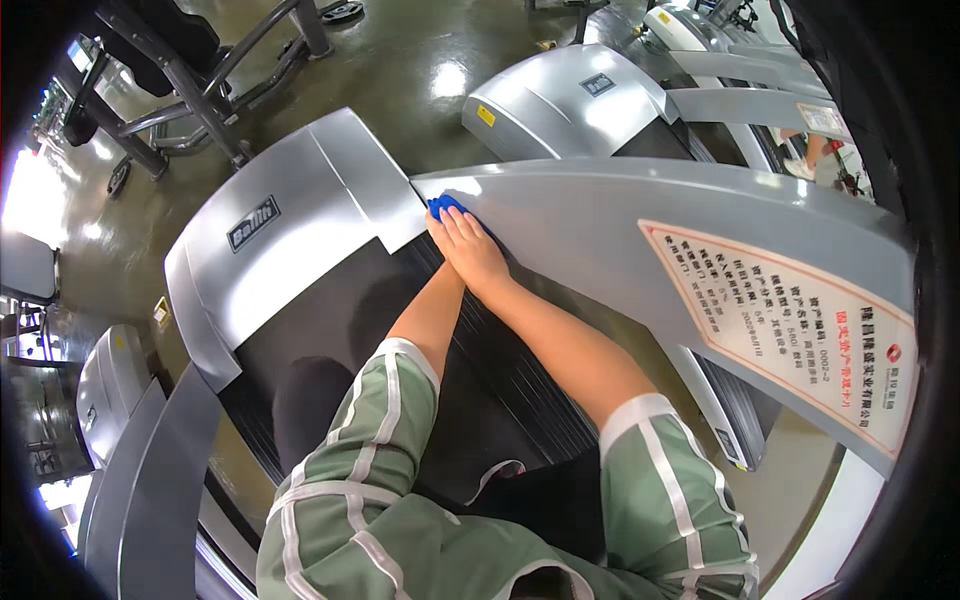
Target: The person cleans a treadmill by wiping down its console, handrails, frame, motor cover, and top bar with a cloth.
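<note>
Both my hands meet at the inner face of the grey treadmill side panel (570, 225), just beside the silver motor cover (315, 195). A blue cloth (448, 202) is bunched there, pressed against the panel. My right hand (472, 251) lies over it, with its fingers together and their tips on the cloth. Mostly hidden under the right hand is my left hand (438, 234); only its edge and wrist show, and its grip cannot be seen. Below my arms runs the black treadmill belt (322, 337).
A large card with printed writing (795, 330) is fixed to the side panel on the right. Another treadmill's silver cover (562, 105) stands beyond the panel. At the upper left is a metal-framed exercise machine (195, 90). A second grey side panel (161, 487) rises at the lower left.
</note>
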Available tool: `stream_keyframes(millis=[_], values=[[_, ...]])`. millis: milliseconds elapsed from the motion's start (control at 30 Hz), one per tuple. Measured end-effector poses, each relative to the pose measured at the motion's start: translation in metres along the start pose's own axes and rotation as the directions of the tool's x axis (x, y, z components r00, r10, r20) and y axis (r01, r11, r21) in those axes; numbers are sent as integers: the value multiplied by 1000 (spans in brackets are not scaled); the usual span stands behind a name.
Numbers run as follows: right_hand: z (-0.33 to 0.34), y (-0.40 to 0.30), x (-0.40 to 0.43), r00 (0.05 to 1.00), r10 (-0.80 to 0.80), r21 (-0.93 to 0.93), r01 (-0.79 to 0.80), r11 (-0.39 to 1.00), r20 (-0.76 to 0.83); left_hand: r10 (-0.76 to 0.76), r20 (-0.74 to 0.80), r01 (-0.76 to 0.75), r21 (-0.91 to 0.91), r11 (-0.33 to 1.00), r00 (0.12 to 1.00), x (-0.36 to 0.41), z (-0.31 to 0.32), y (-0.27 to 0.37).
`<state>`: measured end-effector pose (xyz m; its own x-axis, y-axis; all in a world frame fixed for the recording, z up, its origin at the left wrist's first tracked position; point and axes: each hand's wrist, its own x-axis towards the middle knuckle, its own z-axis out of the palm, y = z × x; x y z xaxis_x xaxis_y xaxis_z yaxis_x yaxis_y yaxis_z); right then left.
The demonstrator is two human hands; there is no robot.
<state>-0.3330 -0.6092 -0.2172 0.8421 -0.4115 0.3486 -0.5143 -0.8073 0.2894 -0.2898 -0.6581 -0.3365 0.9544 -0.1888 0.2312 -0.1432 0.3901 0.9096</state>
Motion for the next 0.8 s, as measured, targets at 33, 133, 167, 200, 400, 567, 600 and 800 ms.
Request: stream_keyframes(millis=[33, 133, 167, 200, 400, 567, 600, 800], values=[[13, 10, -6, 999, 16, 4, -16, 1000, 39, -23, 29, 23, -15, 1000, 999, -17, 12, 10], [28, 13, -10, 988, 24, -72, -13, 997, 154, -26, 84, 30, -45, 999, 996, -24, 24, 44], [29, 20, -14, 972, 63, -113, -39, 993, 226, -29, 109, 35, -58, 998, 994, -23, 28, 57], [22, 19, -17, 977, 109, -75, -96, 993, 181, -34, 141, 41, -47, 998, 989, -21, 22, 68], [-105, 25, 10, 985, 170, 60, -169, 984, -9, -18, 266, 34, -58, 998, 964, 10, 31, 166], [-242, 34, 10, 947, 317, 211, -301, 930, -47, 30, 388, 32, -150, 988, 921, -12, 28, 281], [-265, 38, 6, 930, 344, 273, -300, 914, -131, 35, 418, 38, -165, 985, 908, -12, 42, 296], [-353, 63, -33, 791, 294, 313, -136, 940, -537, 318, 748, 56, -427, 902, 582, 18, 100, 428]])
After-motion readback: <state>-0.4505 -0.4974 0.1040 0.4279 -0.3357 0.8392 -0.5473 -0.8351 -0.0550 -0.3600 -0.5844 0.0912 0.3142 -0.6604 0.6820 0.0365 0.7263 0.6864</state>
